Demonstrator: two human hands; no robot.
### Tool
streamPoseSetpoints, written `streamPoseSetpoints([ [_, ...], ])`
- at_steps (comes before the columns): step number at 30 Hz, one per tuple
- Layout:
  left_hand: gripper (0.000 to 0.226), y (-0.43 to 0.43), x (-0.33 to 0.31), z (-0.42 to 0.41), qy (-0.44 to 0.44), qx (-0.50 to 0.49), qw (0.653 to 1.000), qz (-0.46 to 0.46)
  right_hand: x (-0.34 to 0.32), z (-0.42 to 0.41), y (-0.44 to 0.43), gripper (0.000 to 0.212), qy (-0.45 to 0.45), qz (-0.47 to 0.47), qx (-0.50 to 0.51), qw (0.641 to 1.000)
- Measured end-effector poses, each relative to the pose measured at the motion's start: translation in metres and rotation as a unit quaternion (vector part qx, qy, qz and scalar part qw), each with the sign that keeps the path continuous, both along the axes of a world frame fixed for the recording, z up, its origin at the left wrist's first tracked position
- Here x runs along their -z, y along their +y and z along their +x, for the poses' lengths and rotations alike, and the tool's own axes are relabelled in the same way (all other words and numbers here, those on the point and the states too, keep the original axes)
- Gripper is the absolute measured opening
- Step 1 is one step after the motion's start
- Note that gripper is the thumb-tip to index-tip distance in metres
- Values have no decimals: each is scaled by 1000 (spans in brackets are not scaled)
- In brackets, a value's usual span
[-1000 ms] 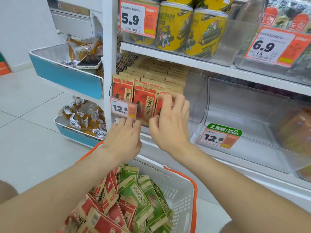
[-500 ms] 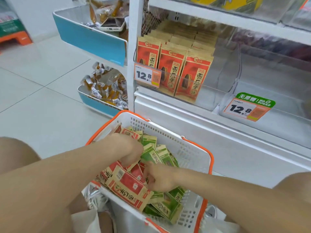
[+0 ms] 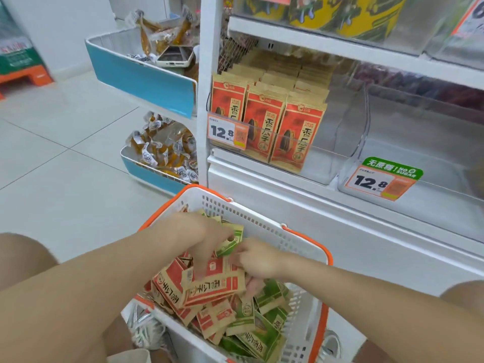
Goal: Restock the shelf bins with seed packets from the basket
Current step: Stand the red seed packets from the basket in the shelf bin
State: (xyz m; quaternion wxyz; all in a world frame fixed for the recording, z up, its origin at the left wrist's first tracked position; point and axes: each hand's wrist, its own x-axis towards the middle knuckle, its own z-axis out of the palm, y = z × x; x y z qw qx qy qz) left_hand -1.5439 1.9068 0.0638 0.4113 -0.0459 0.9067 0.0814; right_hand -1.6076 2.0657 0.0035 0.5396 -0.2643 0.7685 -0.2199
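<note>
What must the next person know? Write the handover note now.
Left hand: fingers rest on a red paper seed packet in the white plastic basket with orange handles.
Right hand: grips that packet's edge.
Clear plastic left bin: red packets stand in three front rows.
Clear plastic right bin: none visible at its front.
To do: shelve the basket's red packets and green paper packets.

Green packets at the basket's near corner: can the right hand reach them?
Likely yes: green packets lie uncovered near the right hand, though its fingers seem to hold a red packet.
</note>
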Motion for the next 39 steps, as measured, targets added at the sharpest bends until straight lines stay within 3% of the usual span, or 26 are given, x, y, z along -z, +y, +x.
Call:
streamPoseSetpoints([
  [3,133,2,-18,-13,22,-17,998,60,-50,-25,3,38,16,-22,122,992],
  [5,134,5,-25,-23,86,-48,989,113,-82,-42,11,37,-6,-45,207,977],
  [7,102,10,-29,-29,190,-96,963,167,-116,-56,19,27,-19,-79,269,960],
  [9,58,17,-34,-38,309,-147,913,222,-145,-67,28,23,-8,-124,292,948],
  [11,47,24,-42,-47,383,-204,848,306,-167,-75,35,34,79,-166,291,939],
  [13,58,30,-50,-56,401,-231,792,398,-178,-83,42,39,248,-223,272,903],
  [16,44,38,-63,-67,420,-234,768,423,-188,-94,57,25,482,-316,117,809],
  [18,34,42,-69,-75,440,-225,756,429,-191,-102,65,41,542,-308,-50,780],
  [19,35,44,-72,-79,450,-221,747,437,-190,-108,67,47,557,-301,-87,770],
  [21,40,51,-78,-87,471,-219,729,447,-196,-116,70,44,576,-307,-56,755],
  [23,45,56,-81,-97,523,-209,722,402,-205,-125,77,38,607,-323,19,726],
  [27,64,62,-75,-116,686,-142,698,148,-223,-142,97,36,661,-365,117,644],
  [29,67,66,-74,-124,717,-86,690,48,-219,-147,99,36,696,-334,117,625],
  [33,83,74,-69,-143,694,-15,718,-50,-196,-159,88,36,711,-244,78,655],
  [37,85,76,-60,-166,644,-42,760,-81,-186,-177,79,42,694,-178,38,696],
  [39,80,73,-62,-173,639,-49,762,-94,-186,-186,76,46,688,-186,53,700],
])
